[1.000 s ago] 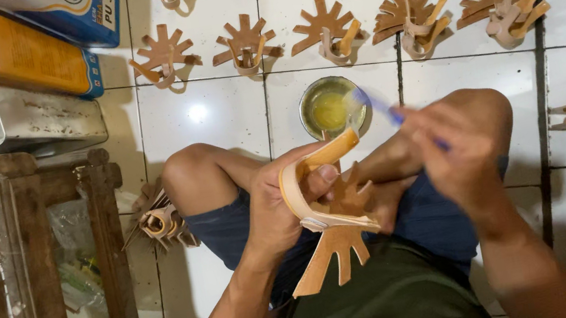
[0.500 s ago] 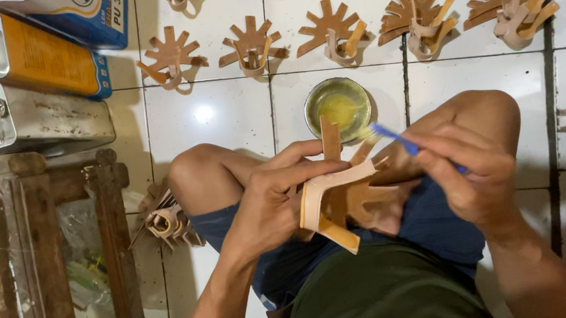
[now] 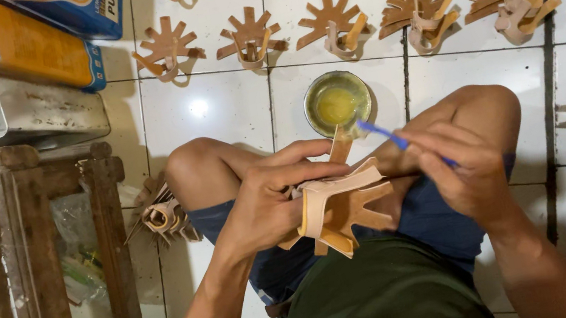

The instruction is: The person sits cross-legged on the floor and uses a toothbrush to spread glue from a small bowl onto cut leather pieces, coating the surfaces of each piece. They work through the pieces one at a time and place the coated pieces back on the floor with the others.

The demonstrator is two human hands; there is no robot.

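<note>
Fingers (image 3: 298, 155) of the left hand (image 3: 271, 199) were curled tight around a tan leather cutout (image 3: 342, 203) with splayed tabs, held over the lap between both knees; the right hand (image 3: 465, 171) pinched a thin blue brush (image 3: 390, 137), its tip just beside the piece's upright tab. Compared with half a second earlier, the cutout had turned slightly in the grip, and the brush sat nearer the small bowl of yellow glue (image 3: 337, 102) on the white tile floor (image 3: 213, 109).

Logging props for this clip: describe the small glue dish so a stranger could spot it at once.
On the white tiled floor, just beyond the person's knees, sits the dish. It lies below the row of tan cutouts, and it alone is round, shallow and filled with yellow liquid.
</note>
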